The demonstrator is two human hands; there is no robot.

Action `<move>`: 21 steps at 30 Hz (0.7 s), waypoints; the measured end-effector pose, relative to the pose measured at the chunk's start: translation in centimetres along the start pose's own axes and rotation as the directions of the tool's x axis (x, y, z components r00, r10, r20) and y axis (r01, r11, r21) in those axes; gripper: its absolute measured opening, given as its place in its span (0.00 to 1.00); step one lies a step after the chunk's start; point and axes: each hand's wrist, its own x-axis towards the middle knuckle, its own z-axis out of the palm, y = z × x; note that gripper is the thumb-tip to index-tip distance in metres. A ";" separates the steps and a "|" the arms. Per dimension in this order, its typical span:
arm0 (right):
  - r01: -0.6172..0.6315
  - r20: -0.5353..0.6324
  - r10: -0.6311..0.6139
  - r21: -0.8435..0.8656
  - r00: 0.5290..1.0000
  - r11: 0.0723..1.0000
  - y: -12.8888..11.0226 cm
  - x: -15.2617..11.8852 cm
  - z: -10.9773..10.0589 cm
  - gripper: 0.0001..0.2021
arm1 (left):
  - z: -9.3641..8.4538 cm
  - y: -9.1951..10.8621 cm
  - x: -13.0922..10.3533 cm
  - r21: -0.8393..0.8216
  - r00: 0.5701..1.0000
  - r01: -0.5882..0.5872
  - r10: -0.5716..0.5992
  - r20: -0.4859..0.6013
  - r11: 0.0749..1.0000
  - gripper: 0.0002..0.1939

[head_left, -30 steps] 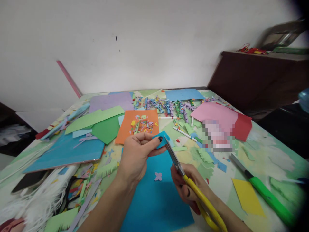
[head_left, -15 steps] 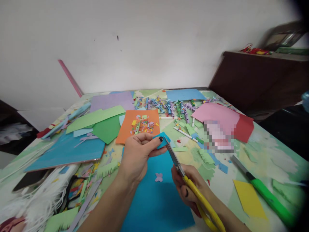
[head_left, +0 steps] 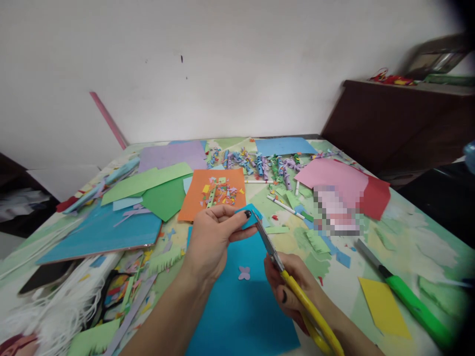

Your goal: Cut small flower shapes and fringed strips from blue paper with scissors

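Note:
Pinched between the thumb and fingers of my left hand (head_left: 213,235) is a small piece of blue paper (head_left: 248,217). My right hand (head_left: 291,282) grips a pair of scissors with yellow handles (head_left: 297,291). Their metal blades point up and left, with the tips at the right edge of the blue piece. The blades look nearly closed. Below both hands lies a large blue sheet (head_left: 241,316), with a small lilac butterfly-shaped cutout (head_left: 244,273) on it.
An orange sheet (head_left: 189,202) bearing colourful scraps lies behind my hands. A green-handled knife (head_left: 411,301) and a yellow paper piece (head_left: 384,306) rest at the right. White string (head_left: 52,316), a phone (head_left: 48,277) and coloured sheets crowd the left. Curled paper pieces (head_left: 260,165) line the back.
The scissor handles have drawn slightly closer together in my right hand. My left hand and the blue piece stay in nearly the same place.

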 end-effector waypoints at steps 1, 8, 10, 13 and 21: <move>0.000 0.001 0.000 -0.006 1.000 1.000 0.0 0.0 0.0 0.21 | 0.0 0.0 0.0 0.001 1.000 0.000 0.000 0.000 1.000 0.10; 0.003 -0.029 -0.002 0.013 1.000 1.000 0.0 -0.1 0.3 0.22 | -0.1 -0.3 0.2 -0.001 1.000 -0.001 0.001 -0.004 1.000 0.09; -0.004 -0.021 0.005 0.033 1.000 0.999 0.0 -0.1 0.3 0.22 | 0.0 -0.3 0.2 -0.003 1.000 -0.001 0.001 -0.009 1.000 0.09; -0.003 -0.011 0.004 0.077 1.000 0.997 0.0 0.0 0.4 0.21 | 0.0 -0.3 0.2 -0.008 1.000 0.001 -0.001 -0.007 1.000 0.09; 0.000 -0.063 0.007 0.110 0.998 0.994 0.0 0.1 0.5 0.22 | -0.1 -0.4 0.2 -0.009 1.000 0.005 -0.005 0.007 1.000 0.08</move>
